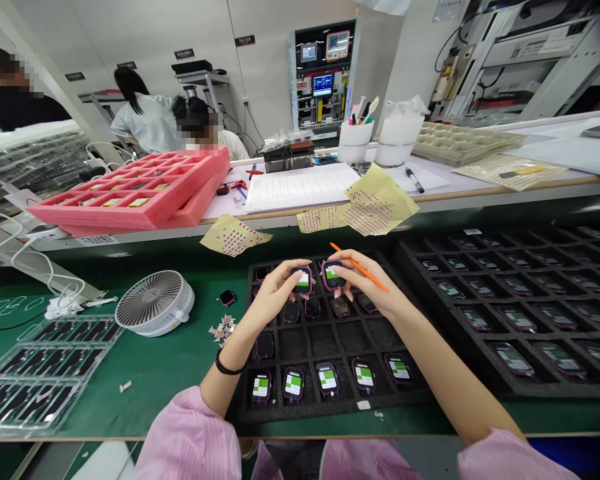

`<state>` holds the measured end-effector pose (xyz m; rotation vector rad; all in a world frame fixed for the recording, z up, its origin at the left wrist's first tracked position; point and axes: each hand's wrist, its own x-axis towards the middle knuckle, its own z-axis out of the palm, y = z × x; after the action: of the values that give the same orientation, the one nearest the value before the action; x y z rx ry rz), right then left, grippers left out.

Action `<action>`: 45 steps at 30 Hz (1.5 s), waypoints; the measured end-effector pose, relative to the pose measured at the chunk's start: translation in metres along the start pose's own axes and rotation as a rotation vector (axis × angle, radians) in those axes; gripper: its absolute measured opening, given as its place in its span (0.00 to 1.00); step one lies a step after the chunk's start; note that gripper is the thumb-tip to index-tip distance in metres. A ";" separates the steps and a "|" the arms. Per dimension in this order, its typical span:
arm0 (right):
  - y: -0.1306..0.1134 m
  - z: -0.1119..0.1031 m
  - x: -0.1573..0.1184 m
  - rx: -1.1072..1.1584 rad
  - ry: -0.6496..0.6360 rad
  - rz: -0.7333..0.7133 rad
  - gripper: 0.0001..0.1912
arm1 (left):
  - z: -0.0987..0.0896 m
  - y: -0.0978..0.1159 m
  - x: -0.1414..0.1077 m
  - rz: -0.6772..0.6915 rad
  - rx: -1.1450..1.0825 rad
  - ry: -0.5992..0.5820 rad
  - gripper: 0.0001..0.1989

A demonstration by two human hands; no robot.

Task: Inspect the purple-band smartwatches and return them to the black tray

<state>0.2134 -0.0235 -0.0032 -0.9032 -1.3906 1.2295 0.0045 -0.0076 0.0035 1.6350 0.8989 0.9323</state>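
Above the black foam tray [300, 341], my left hand [276, 288] grips a watch [303, 280] with a lit green and white screen, thumb on its face. A second lit watch [334, 274] is in my right hand [363, 277], held beside the first one but apart from it. An orange stick [360, 266] lies across the back of my right hand. Lit watches [327, 378] fill the tray's front row. Behind them are vacant compartments, and dark-screened watches [313, 307] sit in the row below my hands.
A second foam tray [410, 267] with several watches is at right. Left are a round fan [155, 303], a lone watch [227, 297], paper scraps [223, 329] and clear plastic trays [45, 373]. Pink foam trays [180, 193] and yellow sticker sheets [380, 200] line the shelf; people sit beyond.
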 end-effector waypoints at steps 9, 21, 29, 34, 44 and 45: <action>0.000 0.001 0.001 0.012 0.063 0.043 0.14 | 0.002 0.005 0.000 -0.016 0.018 0.049 0.19; -0.001 0.001 0.000 0.010 0.038 0.037 0.15 | 0.001 0.001 0.001 -0.034 -0.018 -0.005 0.19; 0.000 0.001 0.000 -0.017 0.012 0.023 0.17 | 0.002 0.005 -0.001 -0.058 -0.041 0.004 0.19; 0.000 0.001 0.001 -0.022 -0.019 0.010 0.20 | 0.002 0.000 0.000 0.015 -0.051 -0.020 0.19; 0.001 0.003 0.001 0.014 0.081 0.015 0.17 | 0.004 0.001 0.000 0.009 -0.045 0.023 0.20; 0.001 0.003 0.001 0.010 0.102 0.023 0.16 | 0.004 0.002 -0.001 -0.001 -0.044 0.042 0.19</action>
<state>0.2102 -0.0230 -0.0043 -0.9640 -1.2948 1.1903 0.0080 -0.0100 0.0043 1.5830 0.9015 0.9822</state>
